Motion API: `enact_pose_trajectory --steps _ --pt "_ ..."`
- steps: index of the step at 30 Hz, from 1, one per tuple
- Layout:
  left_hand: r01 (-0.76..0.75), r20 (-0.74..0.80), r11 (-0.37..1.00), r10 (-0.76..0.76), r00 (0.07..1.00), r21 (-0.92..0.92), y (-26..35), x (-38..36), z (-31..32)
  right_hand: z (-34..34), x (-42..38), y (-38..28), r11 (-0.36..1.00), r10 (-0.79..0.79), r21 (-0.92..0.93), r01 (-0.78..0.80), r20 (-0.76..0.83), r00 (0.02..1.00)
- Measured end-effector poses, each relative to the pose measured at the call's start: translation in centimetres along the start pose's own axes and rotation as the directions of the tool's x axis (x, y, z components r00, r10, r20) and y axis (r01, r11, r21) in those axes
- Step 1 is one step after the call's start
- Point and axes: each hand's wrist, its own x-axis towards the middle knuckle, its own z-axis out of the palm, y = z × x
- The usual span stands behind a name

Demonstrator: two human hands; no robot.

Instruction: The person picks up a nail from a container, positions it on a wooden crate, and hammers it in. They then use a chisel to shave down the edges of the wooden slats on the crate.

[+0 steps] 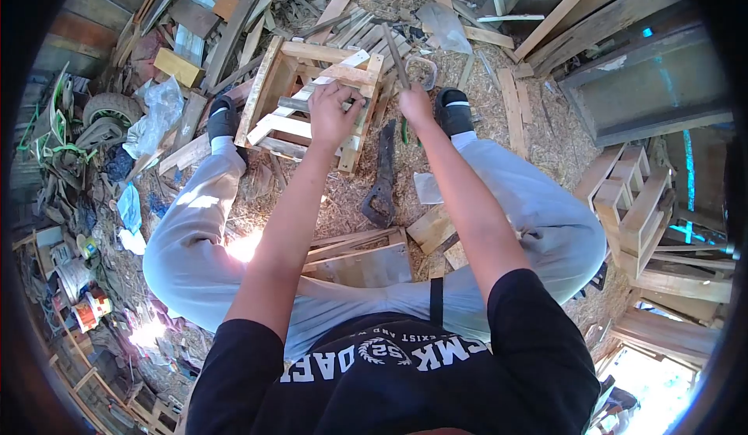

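Note:
My left hand (333, 113) rests on a wooden frame (264, 92) made of nailed-looking slats, standing on the ground between my feet. Its fingers are bent together over a grey strip (293, 104) that crosses the frame; whatever sits between the fingertips is too small to make out. A pale slat (269, 129) runs diagonally under that hand. My right hand (416, 104) is wrapped round a long, narrow brown stick-like tool (395, 54), which points away from me beside the frame's right side. Its exact kind cannot be told.
A handsaw (381, 185) with a dark handle lies between my legs. Near my right shoe (453, 111) are a clear plastic tub (421, 71) and something green-handled (405, 131). Scrap boards (362, 267) lie close to me. A slatted wooden piece (628, 201) stands at right.

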Motion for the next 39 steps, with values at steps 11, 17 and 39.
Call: enact_pose_trajectory --steps 11,17,39 --pt "0.041 -0.022 0.996 -0.039 0.999 0.08 0.8 -0.5 -0.4 0.8 -7.2 -2.0 0.87 -0.128 0.49 0.059 0.109 0.986" --pt "0.035 -0.034 0.999 -0.034 0.999 0.034 0.1 -0.5 0.2 2.0 -6.9 -2.5 0.84 -0.295 0.493 0.226 0.065 0.953" --pt "0.038 -0.044 0.999 -0.037 0.998 0.019 0.3 -0.2 0.0 2.6 -7.0 -2.3 0.831 -0.293 0.499 0.246 0.017 0.956"
